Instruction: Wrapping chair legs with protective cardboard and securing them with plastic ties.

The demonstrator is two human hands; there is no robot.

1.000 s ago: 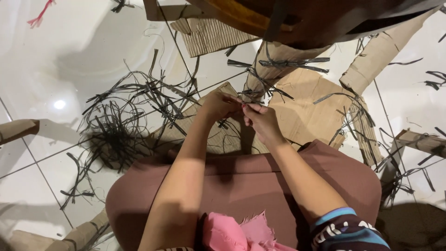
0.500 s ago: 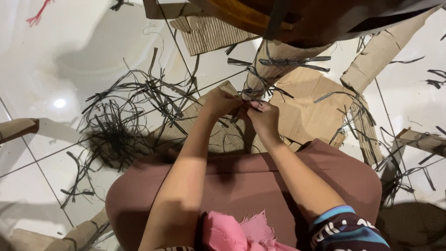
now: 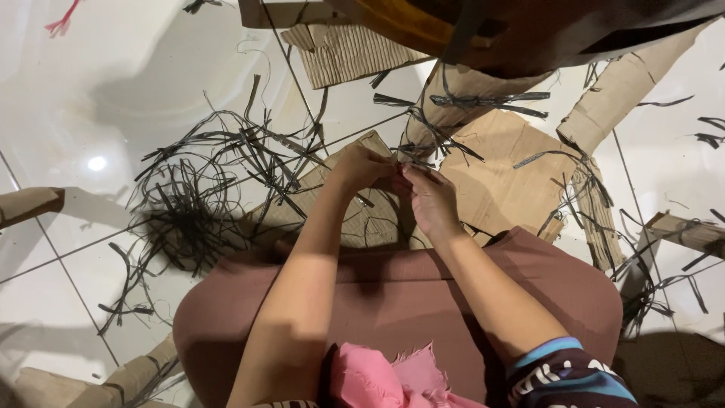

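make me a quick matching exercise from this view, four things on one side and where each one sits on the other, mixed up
Things:
1. tangle of black strips
2. pink cloth
3. red scrap
4. left hand

Places:
a. top left corner, on the white floor tiles
b. bottom edge, against the person's lap
c. centre, fingertips meeting the right hand
d. left of the hands, spread over the floor

Pairs: 1-d, 2-b, 3-a, 4-c

Glossy white tiled floor [image 3: 113,68] reflects a lamp's glare [image 3: 97,163], littered with torn cardboard scraps [image 3: 347,53].
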